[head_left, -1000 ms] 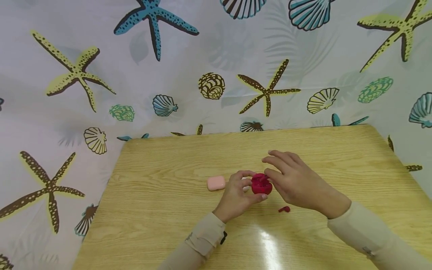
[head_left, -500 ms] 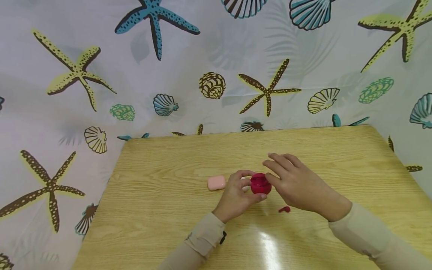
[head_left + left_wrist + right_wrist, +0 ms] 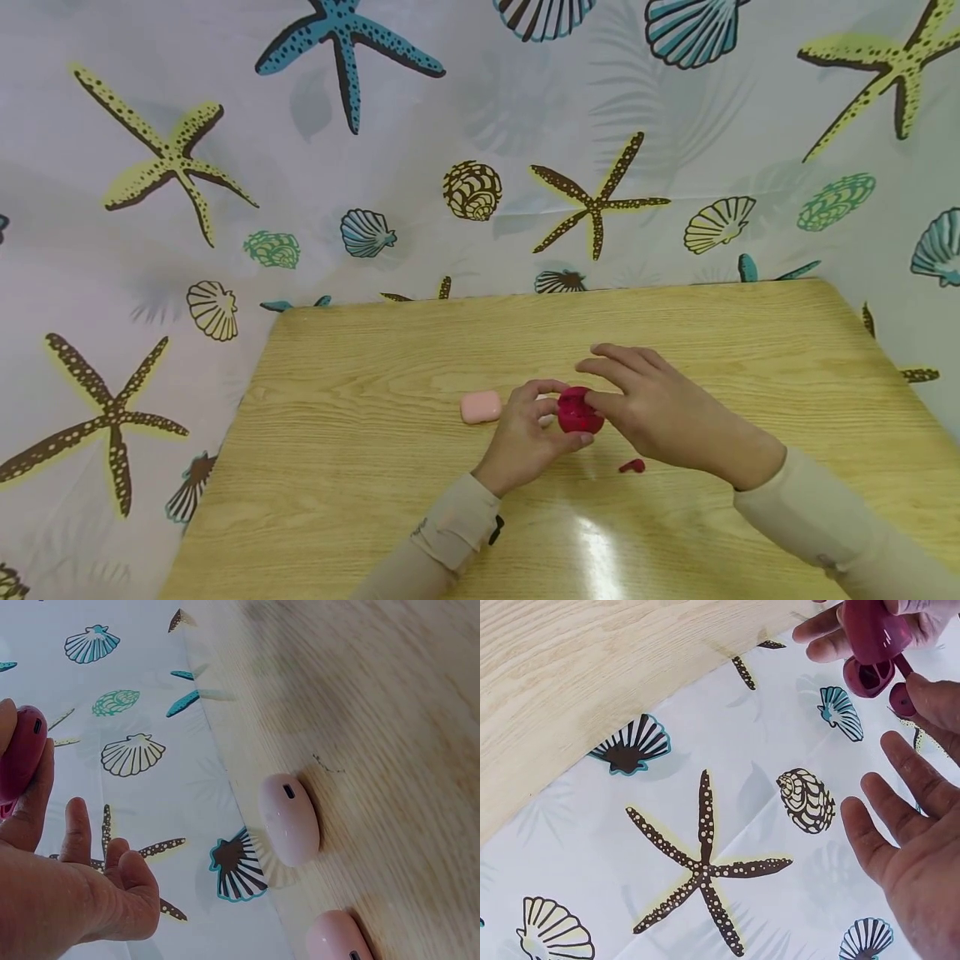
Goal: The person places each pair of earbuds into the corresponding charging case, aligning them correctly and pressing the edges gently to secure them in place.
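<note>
My left hand (image 3: 528, 433) grips a deep red earbud case (image 3: 579, 417) above the table, its thumb at the near side and fingers at the far side. The case lid stands open in the right wrist view. My right hand (image 3: 660, 404) reaches over the case from the right. Between its thumb and a finger it pinches a red earbud (image 3: 902, 699), close beside the case; in the head view the fingertips hide this earbud. The other right fingers spread away from it. A second red earbud (image 3: 633, 465) lies on the table below the right hand.
A pink case (image 3: 480, 407) lies on the wooden table (image 3: 360, 467) left of the left hand. A whitish case (image 3: 289, 820) rests near it, mostly hidden behind the left fingers in the head view. A shell-and-starfish patterned cloth (image 3: 420, 150) hangs behind the table.
My right hand dips slightly, then its fingertips shift a little left over the case. The earbud visible there one second ago is now covered. My left hand and the table objects stay put.
</note>
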{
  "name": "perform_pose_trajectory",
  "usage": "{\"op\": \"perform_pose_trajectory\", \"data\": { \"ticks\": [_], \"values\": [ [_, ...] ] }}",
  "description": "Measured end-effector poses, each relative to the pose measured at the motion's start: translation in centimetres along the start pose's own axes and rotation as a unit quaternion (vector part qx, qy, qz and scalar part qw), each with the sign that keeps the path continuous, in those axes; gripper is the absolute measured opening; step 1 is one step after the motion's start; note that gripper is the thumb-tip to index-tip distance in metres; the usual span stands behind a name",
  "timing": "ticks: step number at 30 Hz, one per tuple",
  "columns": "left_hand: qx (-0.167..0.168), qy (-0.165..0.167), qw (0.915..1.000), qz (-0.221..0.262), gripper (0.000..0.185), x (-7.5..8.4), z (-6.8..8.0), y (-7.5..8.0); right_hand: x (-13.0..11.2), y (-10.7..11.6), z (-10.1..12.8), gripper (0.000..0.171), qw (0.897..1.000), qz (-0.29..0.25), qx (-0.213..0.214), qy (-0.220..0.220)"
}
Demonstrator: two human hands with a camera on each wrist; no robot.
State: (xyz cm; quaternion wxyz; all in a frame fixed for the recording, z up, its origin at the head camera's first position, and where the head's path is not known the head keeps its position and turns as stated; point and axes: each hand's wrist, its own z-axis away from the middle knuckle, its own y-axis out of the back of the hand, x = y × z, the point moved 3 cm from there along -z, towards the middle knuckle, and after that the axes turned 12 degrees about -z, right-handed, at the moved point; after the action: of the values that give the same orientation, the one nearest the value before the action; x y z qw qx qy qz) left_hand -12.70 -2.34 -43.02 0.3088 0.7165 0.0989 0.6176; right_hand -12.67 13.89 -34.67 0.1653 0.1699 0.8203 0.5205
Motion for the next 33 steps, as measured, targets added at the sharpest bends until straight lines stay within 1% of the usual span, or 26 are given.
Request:
{"op": "perform_pose_trajectory", "data": {
  "ticks": [4, 7, 12, 16, 20, 24, 29, 33],
  "values": [
    [-0.001, -0.006, 1.0000, 0.001, 0.022, -0.01, 0.03, -0.01, 0.10, 0.06, -0.09, 0.034, 0.999, -0.047, 0.013, 0.001],
    [-0.006, -0.006, 0.9999, 0.008, 0.022, -0.05, 0.08, 0.02, 0.18, -0.03, -0.17, 0.031, 0.998, -0.063, 0.013, 0.001],
    [-0.014, -0.005, 0.9998, 0.015, 0.022, -0.04, 0.15, 0.07, 0.29, -0.23, -0.18, 0.024, 0.997, -0.079, -0.010, -0.012],
    [-0.016, -0.005, 0.9999, 0.004, 0.021, -0.05, 0.21, 0.11, 0.35, -0.48, -0.07, 0.025, 0.995, -0.089, -0.035, -0.030],
    [-0.016, -0.006, 0.9999, 0.004, 0.021, -0.17, 0.25, 0.05, 0.44, -0.67, 0.09, 0.027, 0.994, -0.092, -0.043, -0.041],
    [-0.014, -0.007, 0.9998, 0.010, 0.022, -0.29, 0.23, -0.01, 0.57, -0.79, 0.20, 0.028, 0.994, -0.098, -0.035, -0.042],
    [-0.009, 0.001, 0.9995, 0.029, 0.021, -0.31, 0.19, 0.03, 0.79, -0.62, 0.43, 0.028, 0.993, -0.117, -0.003, -0.035],
    [-0.001, -0.013, 0.9995, 0.029, 0.021, -0.18, 0.19, 0.20, 0.86, -0.46, 0.37, 0.026, 0.992, -0.118, 0.017, -0.028]
  ]
}}
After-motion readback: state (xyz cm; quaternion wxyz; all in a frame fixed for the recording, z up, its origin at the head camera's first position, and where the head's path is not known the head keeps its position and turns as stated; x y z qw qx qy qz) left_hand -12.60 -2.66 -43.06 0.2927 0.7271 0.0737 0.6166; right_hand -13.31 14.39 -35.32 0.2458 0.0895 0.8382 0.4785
